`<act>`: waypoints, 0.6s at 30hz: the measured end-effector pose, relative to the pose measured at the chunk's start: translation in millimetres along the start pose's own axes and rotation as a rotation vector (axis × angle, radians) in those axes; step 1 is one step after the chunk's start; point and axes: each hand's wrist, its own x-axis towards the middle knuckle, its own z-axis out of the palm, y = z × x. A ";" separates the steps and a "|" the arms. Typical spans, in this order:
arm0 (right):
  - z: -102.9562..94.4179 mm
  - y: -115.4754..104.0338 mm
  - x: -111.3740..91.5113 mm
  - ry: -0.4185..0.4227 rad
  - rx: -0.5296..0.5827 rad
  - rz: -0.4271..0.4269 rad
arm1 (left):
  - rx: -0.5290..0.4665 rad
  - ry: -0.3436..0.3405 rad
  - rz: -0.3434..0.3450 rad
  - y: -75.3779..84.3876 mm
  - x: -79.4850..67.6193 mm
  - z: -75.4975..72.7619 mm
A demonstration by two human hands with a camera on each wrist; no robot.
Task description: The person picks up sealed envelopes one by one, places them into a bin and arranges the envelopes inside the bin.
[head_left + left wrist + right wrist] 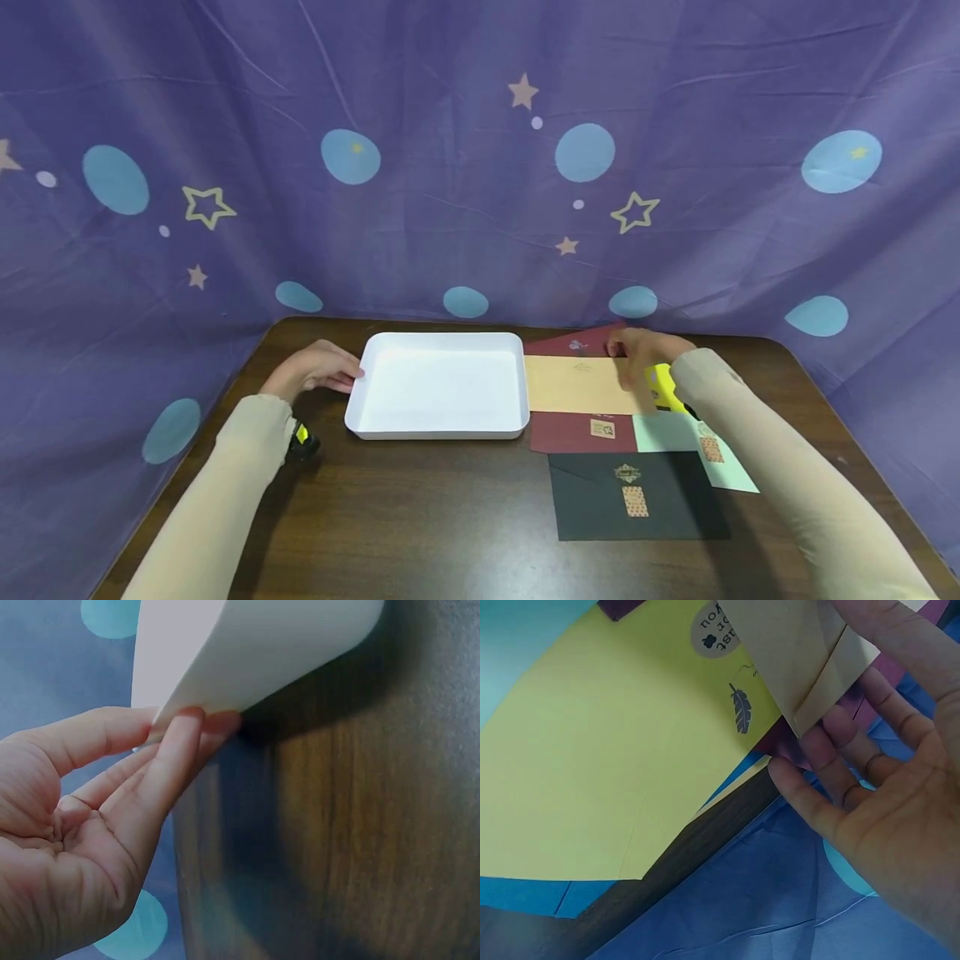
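At the left side of a white rectangular tray (pixel 438 387), my left hand (pixel 322 367) pinches the rim between thumb and fingers. The left wrist view shows the tray wall (pixel 277 652) with fingertips (pixel 184 724) against it. My right hand (pixel 645 350) is at the right end of a tan envelope (pixel 573 387). Its thumb lies over the envelope and its other fingers (pixel 817 754) are along the edge in the right wrist view. Burgundy envelopes (pixel 566 433) show on both sides of the tan one. A yellow envelope (pixel 615 765) with a feather print lies beside that hand.
A black envelope (pixel 637 508) with a gold print lies nearest the front. Partly under the right forearm is a mint green envelope (pixel 671 432). Blue paper (pixel 525 892) shows below the yellow envelope. A purple curtain (pixel 465 208) hangs behind the brown table (pixel 420 517).
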 end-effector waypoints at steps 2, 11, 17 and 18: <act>-0.2 0.6 -0.3 0.005 -0.019 0.014 | 0.026 0.018 0.000 0.6 -0.9 0.6; 0.4 4.9 -2.6 0.044 -0.054 0.017 | 0.046 0.057 0.011 -4.4 -7.2 1.7; -1.9 11.2 -14.3 0.142 0.020 -0.105 | 0.081 0.100 0.040 -6.4 -6.0 7.5; -2.5 11.8 -16.6 0.156 0.043 -0.120 | 0.089 0.109 0.043 -6.3 -6.2 8.6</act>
